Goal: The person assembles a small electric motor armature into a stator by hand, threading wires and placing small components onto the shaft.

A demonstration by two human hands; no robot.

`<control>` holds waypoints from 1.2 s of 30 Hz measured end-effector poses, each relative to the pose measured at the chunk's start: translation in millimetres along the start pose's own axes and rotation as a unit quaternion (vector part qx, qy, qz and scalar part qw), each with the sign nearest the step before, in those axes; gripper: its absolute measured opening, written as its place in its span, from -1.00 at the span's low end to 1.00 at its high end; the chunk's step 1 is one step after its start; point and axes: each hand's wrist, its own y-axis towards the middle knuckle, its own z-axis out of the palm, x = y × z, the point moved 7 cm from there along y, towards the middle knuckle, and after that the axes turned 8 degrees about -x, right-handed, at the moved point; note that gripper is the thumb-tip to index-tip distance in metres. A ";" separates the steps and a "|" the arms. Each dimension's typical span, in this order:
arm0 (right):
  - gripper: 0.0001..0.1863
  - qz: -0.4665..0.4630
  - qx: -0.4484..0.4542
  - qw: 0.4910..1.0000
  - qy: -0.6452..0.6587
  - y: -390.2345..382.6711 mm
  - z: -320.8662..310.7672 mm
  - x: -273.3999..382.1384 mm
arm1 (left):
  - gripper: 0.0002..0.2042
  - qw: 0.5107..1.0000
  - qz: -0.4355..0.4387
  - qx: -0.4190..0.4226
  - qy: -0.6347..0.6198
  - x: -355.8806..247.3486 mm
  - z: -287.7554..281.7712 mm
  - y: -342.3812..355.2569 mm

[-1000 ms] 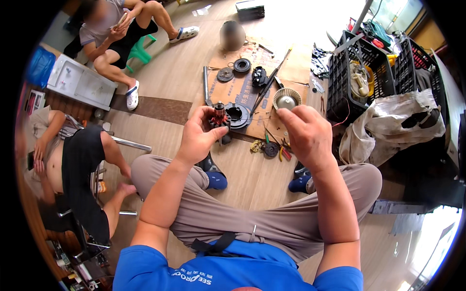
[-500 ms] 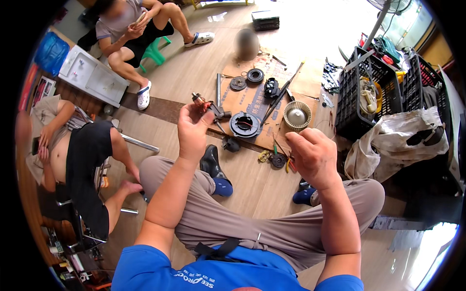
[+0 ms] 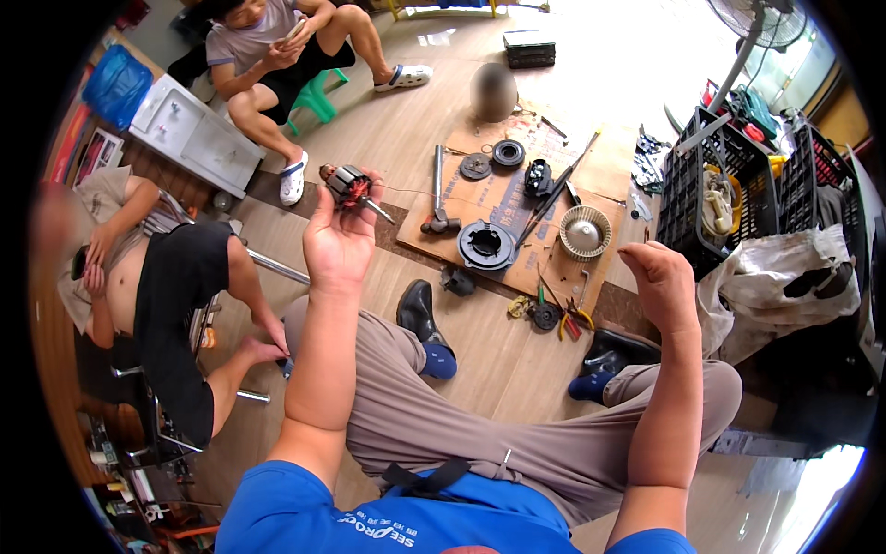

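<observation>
My left hand [image 3: 340, 242] is raised at left of centre, its fingers round a motor rotor [image 3: 349, 187] with a laminated core, red and copper windings and a steel shaft pointing down to the right. A thin wire [image 3: 406, 190] trails rightward from the rotor; where it ends I cannot make out. Raised on the right, my right hand [image 3: 661, 282] is closed in a pinch, and whatever lies between its fingertips is too small to see. Below and between the hands, a round motor housing [image 3: 485, 245], a hammer [image 3: 438, 194] and a cream blower wheel [image 3: 584, 232] lie on a cardboard sheet [image 3: 425, 234].
Pliers [image 3: 576, 319] and small parts lie at the cardboard's near edge, by my boots [image 3: 423, 314]. Black crates [image 3: 711, 198] with tools and a stained cloth [image 3: 784, 277] stand at right. Two seated people hold phones at left, one on a green stool [image 3: 318, 100].
My left hand has turned and moved left and up with the rotor, which now shows more fully. My right hand has moved to the right, widening the gap. The view has shifted slightly.
</observation>
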 end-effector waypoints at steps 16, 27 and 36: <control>-0.27 -0.092 0.166 0.981 0.050 -16.7 80.4 71.3 | -0.57 0.930 0.050 0.241 0.274 69.0 28.6 -52.2; -0.90 0.027 0.171 0.915 0.364 -28.2 100.3 93.1 | -0.40 0.929 -0.133 0.273 0.210 102.9 44.7 -92.6; -0.80 -0.152 -0.024 0.986 0.067 -13.5 52.5 67.3 | -0.59 0.848 -0.216 0.255 0.411 121.7 28.8 -95.1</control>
